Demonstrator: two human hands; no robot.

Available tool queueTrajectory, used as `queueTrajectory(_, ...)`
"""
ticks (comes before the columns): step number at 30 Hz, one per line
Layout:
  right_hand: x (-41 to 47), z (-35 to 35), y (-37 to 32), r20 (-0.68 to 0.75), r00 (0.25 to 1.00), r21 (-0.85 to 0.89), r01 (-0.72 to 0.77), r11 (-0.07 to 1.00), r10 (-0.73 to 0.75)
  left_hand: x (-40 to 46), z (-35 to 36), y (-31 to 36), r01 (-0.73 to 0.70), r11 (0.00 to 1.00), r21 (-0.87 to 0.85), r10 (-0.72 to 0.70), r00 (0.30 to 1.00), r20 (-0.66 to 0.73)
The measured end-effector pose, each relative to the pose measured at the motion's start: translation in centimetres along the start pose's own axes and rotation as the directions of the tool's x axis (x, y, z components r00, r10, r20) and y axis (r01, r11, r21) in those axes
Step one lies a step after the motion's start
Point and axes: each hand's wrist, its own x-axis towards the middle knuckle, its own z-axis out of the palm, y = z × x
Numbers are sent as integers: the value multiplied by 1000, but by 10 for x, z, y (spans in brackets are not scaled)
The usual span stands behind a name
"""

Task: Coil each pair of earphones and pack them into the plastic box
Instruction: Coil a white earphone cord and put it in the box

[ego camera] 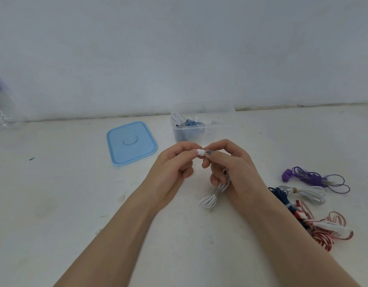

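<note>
Both hands, left hand (174, 162) and right hand (226, 164), grip pinched on white earphones (210, 198), coil nearly wrapped. Next: secure end, drop into plastic box (201, 125) just beyond hands.

Both hands (201, 162) pinch white earphones (212, 195).

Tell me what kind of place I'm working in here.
Probably a plain home or workshop surface, not a factory line: a scuffed white tabletop against a bare white wall, with only a clear box, its blue lid and loose earphones.
</note>
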Motion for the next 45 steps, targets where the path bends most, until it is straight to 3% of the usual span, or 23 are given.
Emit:
queueTrajectory(27, -2, 0, -1, 46, 999, 22, -4, 1000, 3, -1, -2, 2, 62, 991, -118, -50, 994, 100)
queueTrajectory(37, 1, 1, -1, 16, 999, 16, -45, 999, 45, -1, 1, 2, 44, 993, -106, -41, 999, 28)
queueTrajectory(45, 2, 1, 2, -20, 998, 22, -57, 998, 57, -3, 3, 2, -18, 1000, 0, 18, 999, -40)
